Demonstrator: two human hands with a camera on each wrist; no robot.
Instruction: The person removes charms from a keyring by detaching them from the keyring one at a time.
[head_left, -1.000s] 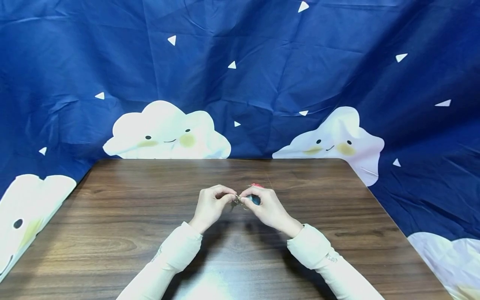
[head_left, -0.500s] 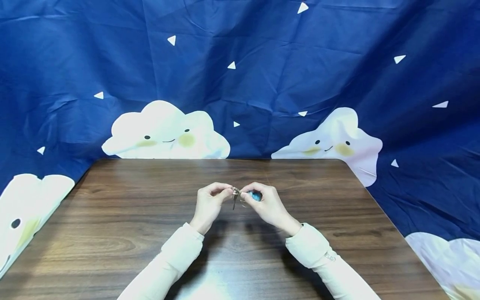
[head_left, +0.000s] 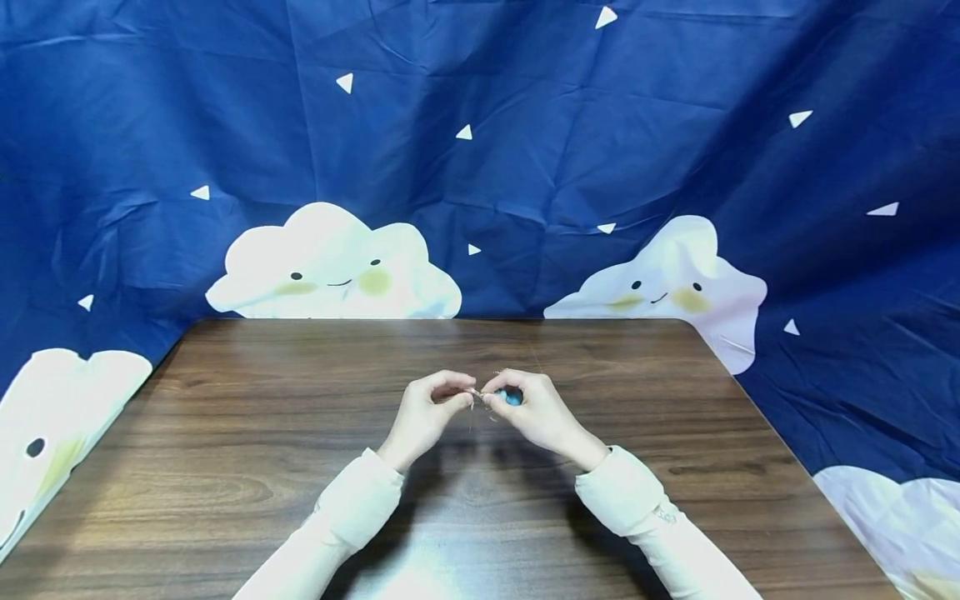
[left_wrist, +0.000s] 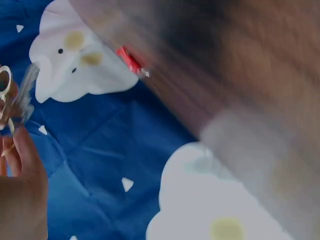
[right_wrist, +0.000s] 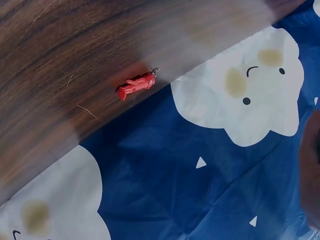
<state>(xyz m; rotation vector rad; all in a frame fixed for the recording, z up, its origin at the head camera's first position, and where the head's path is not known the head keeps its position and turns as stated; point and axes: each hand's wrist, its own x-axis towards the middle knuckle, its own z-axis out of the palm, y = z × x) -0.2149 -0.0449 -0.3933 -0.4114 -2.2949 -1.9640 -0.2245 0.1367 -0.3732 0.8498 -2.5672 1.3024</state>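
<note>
From my end, the head view shows both hands meeting above the middle of the table (head_left: pixel 262 467), fingertips almost together. The left hand (head_left: pixel 418 417) pinches a small cluster of keys (head_left: pixel 476 395) between thumb and fingers, and the right hand (head_left: pixel 542 412) pinches the same cluster from its own side, so the metal sits in the narrow gap between them. A blue piece (head_left: pixel 511 397) shows under the curve of the right hand; I can't tell whether it hangs from the keys or is held separately. The right wrist view gives me a red figure (right_wrist: pixel 137 86) with a small metal clasp at one end, lying on the table near its far edge, apart from the keys. I judge the work to be partway along: the red figure is already loose, while the keys appear to be mid-handling, with whatever joins or parts them unfinished. The left wrist picture is too blurred for me to read how the pieces are linked. I see no container in any view; behind the table hangs a blue curtain (head_left: pixel 495 183) printed with smiling clouds.
</note>
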